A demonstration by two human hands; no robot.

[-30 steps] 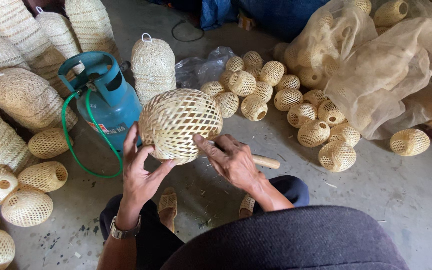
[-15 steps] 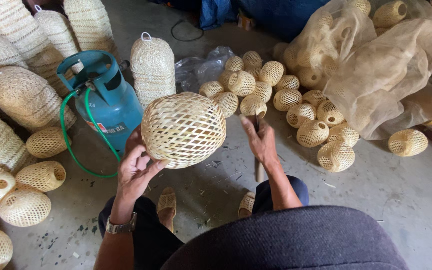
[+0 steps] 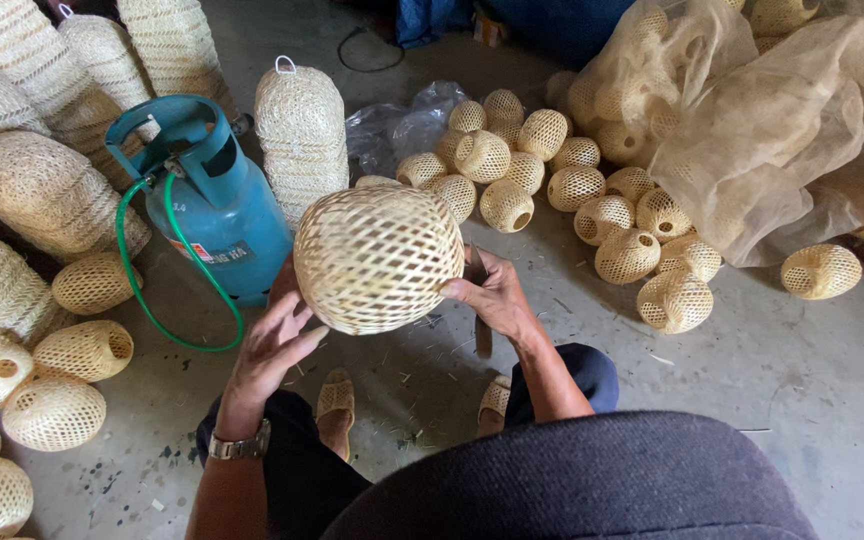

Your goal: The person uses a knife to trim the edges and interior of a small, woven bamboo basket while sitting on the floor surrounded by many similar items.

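Observation:
A large round woven bamboo ball (image 3: pixel 378 258) with an open lattice is held up over my knees. My left hand (image 3: pixel 270 348) supports it from below on the left, fingers spread against the weave. My right hand (image 3: pixel 493 297) grips its right side with the fingertips. A wooden stick (image 3: pixel 481 338) runs under my right palm; I cannot tell whether that hand also holds it. A watch (image 3: pixel 240 446) sits on my left wrist.
A blue gas cylinder (image 3: pixel 214 205) with a green hose (image 3: pixel 157 320) stands just left of the ball. Tall woven shades (image 3: pixel 301 135) stand behind it, and oval ones (image 3: pixel 53 411) lie at the left. Several small woven balls (image 3: pixel 604 218) lie on the concrete floor beside a mesh sack (image 3: pixel 772 120).
My right hand left the ball, reached to the stick on the floor, then came back to the ball's right side. The ball has turned and sits a little higher.

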